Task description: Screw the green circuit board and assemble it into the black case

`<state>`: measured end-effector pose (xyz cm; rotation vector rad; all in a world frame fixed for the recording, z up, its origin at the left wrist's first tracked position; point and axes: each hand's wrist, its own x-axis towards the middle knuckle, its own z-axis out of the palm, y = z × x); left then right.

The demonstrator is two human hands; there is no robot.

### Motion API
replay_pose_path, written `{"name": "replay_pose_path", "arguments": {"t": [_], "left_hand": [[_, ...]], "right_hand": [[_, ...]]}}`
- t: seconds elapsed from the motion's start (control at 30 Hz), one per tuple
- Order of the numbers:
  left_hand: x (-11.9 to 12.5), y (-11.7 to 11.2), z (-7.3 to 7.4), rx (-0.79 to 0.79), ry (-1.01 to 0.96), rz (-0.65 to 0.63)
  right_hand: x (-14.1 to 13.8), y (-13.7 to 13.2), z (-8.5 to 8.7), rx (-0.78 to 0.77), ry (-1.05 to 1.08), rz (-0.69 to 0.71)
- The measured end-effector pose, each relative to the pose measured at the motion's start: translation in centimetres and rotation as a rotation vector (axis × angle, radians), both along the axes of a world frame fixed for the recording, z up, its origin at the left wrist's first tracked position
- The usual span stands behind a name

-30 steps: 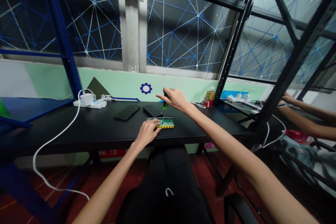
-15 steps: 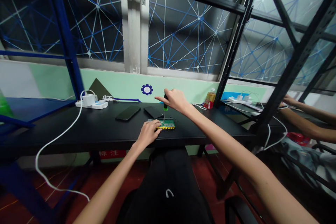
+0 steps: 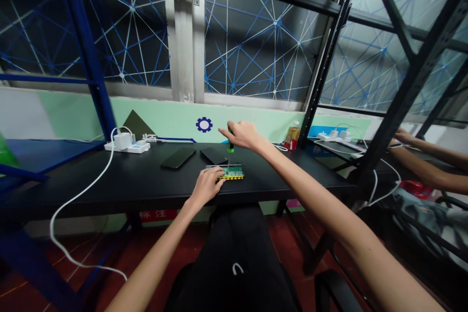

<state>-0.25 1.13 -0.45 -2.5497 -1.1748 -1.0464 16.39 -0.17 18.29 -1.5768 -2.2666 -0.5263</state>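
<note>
A green circuit board with a yellow strip along its front edge lies on the black desk. My left hand grips the board's left end, its fingers on top and the thumb at the front edge. Above the board, my right hand is wrapped around a screwdriver with a black and green handle. One finger of that hand sticks out to the left. The screwdriver stands nearly upright, its shaft reaching down to the board; the exact contact of the tip is too small to make out.
Behind the board lie a black phone and a dark flat panel. A white power strip with a cable is at the left, a drink bottle at the back right. Another person's arms show at the far right.
My right hand has turned slightly on the screwdriver, and its outstretched finger sits a little higher. My left hand and the board have stayed in place. The view has shifted slightly.
</note>
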Motion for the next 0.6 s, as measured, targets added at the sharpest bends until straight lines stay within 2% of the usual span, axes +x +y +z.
{"name": "replay_pose_path", "arguments": {"t": [0.13, 0.2, 0.33, 0.43, 0.53, 0.6], "left_hand": [[0.1, 0.0, -0.1, 0.011, -0.005, 0.006], [0.1, 0.1, -0.2, 0.013, -0.006, 0.006], [0.0, 0.1, -0.3, 0.007, -0.005, -0.005], [0.0, 0.1, -0.2, 0.007, -0.006, -0.006], [0.1, 0.0, -0.1, 0.009, 0.0, 0.004], [0.1, -0.1, -0.1, 0.007, 0.003, 0.008]], "right_hand": [[0.5, -0.2, 0.4, -0.126, -0.004, 0.088], [0.4, -0.1, 0.0, -0.076, 0.023, 0.108], [-0.4, 0.0, -1.1, 0.07, 0.04, -0.023], [-0.5, -0.4, -1.0, 0.089, 0.039, -0.052], [-0.2, -1.2, -0.1, -0.033, 0.046, 0.02], [-0.1, -1.6, 0.3, -0.137, 0.041, 0.12]]}}
